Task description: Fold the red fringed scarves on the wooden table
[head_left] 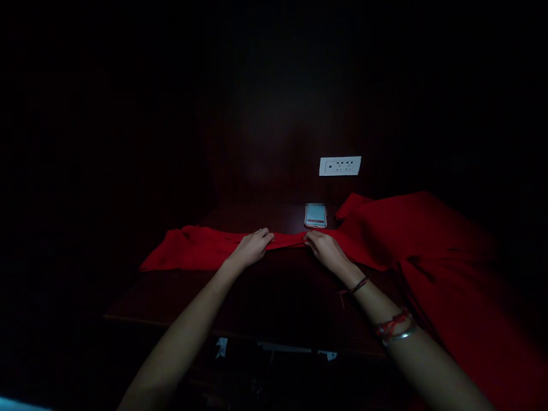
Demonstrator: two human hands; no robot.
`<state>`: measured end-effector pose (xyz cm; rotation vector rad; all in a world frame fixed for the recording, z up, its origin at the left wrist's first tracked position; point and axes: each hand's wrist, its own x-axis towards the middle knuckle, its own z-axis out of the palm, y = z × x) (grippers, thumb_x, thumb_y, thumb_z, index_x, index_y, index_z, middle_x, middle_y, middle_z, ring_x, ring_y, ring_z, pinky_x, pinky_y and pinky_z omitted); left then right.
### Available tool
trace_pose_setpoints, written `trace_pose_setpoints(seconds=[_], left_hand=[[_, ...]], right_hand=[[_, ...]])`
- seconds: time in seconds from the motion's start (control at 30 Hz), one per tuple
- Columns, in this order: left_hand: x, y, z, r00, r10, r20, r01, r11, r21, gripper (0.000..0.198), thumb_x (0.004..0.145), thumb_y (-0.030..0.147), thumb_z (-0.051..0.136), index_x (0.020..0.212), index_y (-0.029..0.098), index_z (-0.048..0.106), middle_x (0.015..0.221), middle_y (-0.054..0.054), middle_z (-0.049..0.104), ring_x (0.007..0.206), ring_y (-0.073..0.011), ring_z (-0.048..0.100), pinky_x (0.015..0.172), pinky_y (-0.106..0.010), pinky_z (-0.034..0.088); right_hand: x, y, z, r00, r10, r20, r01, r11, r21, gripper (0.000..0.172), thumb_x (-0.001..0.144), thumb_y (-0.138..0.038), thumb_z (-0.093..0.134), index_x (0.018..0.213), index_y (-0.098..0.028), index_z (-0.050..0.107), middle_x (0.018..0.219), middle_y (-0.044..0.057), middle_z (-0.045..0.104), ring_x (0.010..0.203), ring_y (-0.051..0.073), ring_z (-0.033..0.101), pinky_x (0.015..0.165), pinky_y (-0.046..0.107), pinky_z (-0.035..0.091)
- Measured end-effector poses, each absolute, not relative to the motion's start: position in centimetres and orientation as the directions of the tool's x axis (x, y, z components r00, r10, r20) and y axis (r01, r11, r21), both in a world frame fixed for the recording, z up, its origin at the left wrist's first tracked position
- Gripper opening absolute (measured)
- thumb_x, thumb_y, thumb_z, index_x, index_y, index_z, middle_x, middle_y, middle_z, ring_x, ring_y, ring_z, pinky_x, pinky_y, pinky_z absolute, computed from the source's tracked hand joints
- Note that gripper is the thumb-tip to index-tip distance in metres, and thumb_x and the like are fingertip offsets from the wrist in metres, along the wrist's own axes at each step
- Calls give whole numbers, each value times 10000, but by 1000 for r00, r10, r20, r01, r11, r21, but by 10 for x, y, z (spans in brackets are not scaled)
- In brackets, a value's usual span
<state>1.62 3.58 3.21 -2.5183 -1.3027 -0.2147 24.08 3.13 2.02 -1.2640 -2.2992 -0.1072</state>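
A long piece of red cloth stretches across the dark table, narrow and gathered in the middle. My left hand is closed on the gathered part left of centre. A short way to the right, my right hand pinches the same strip, so the cloth runs fairly straight between the two. Beyond my right hand the cloth widens into a broad, loose spread that hangs down over the table's right side. Its left end lies flatter on the tabletop. The fingertips of both hands are partly hidden in the folds.
A lit phone lies on the table just behind the cloth. A white socket plate is set in the dark wall behind. The table's front edge runs below my hands, with pale papers under it. The surroundings are very dark.
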Motion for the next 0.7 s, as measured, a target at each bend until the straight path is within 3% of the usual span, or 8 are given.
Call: trace_pose_setpoints(seconds=[0.13, 0.33, 0.4, 0.53, 0.7], left_hand=[[-13, 35, 32, 407, 866, 290, 911, -363, -196, 346, 737, 65, 355, 1054, 181, 432, 1068, -103, 481, 955, -205, 477, 712, -288, 422], [-82, 57, 52, 326, 924, 199, 939, -292, -182, 389, 700, 59, 385, 1068, 160, 460, 1055, -91, 511, 935, -187, 505, 779, -281, 405], [-94, 63, 61, 374, 916, 146, 925, -358, -128, 320, 704, 120, 436, 1015, 146, 507, 1050, -84, 508, 957, -183, 487, 819, -268, 384], [-85, 55, 64, 628, 778, 4, 778, -628, 9, 233, 689, 194, 520, 912, 154, 574, 1099, -58, 485, 1014, -183, 444, 869, -245, 343], [-74, 21, 54, 768, 636, -68, 639, -756, 145, 144, 704, 97, 489, 788, 152, 591, 835, -26, 592, 789, -134, 539, 746, -216, 395]], right_hand=[[247, 31, 23, -373, 797, 475, 841, 507, -190, 141, 821, -168, 365, 810, -155, 505, 822, 61, 575, 703, 123, 518, 606, 201, 339], [260, 52, 61, -421, 783, 458, 836, 531, -139, 105, 800, -176, 399, 816, -165, 502, 768, 50, 582, 655, 131, 516, 563, 207, 324], [266, 61, 78, -468, 760, 450, 796, 584, -159, 94, 791, -175, 419, 784, -159, 511, 734, 45, 575, 645, 129, 512, 571, 207, 332], [276, 55, 85, -610, 693, 383, 675, 708, -207, 79, 768, -145, 451, 743, -156, 524, 732, 34, 574, 683, 127, 515, 616, 211, 356], [286, 9, 47, -645, 716, 267, 714, 689, -125, 147, 756, -95, 434, 814, -166, 549, 821, 47, 585, 764, 137, 519, 670, 225, 364]])
